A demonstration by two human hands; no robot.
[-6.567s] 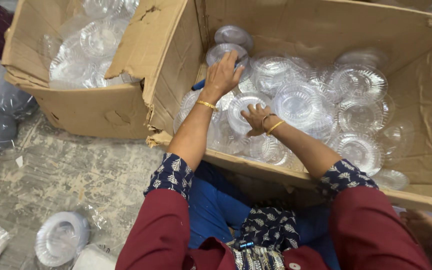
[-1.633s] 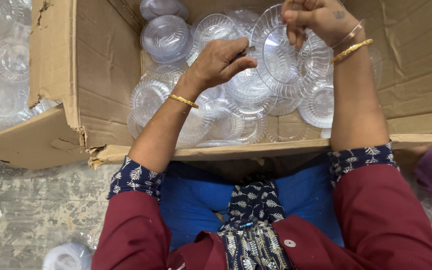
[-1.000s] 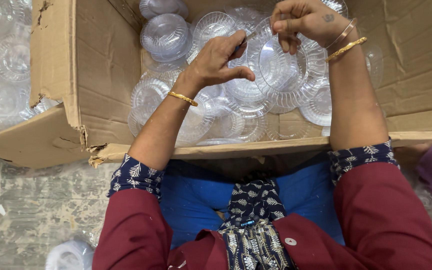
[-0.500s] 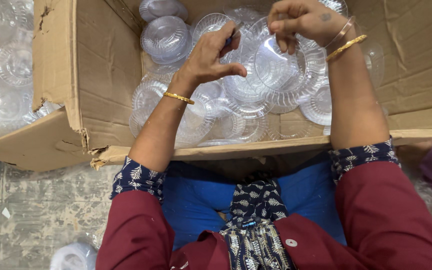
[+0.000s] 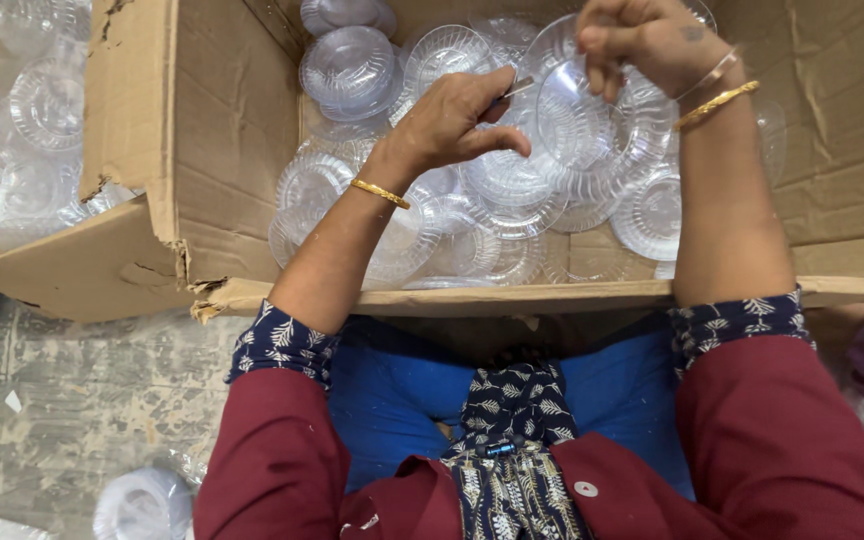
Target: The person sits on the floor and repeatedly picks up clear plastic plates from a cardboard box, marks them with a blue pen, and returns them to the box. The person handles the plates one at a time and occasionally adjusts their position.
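A clear, ribbed, round plastic lid [image 5: 577, 120] is gripped at its top edge by the closed right hand [image 5: 642, 40]. A small dark, thin tool [image 5: 512, 90] is pinched between the thumb and fingers of the left hand [image 5: 452, 120], just beside the lid. Beneath both hands, more clear lids are heaped in an open brown cardboard box [image 5: 232, 150].

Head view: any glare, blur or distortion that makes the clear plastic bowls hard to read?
Head view: soft, even light, with small highlights on the clear ribbed plastic bowls, whose overlapping edges merge; the brown cardboard box bows slightly toward the frame edges; left hand and right hand look sharp, with little blur.
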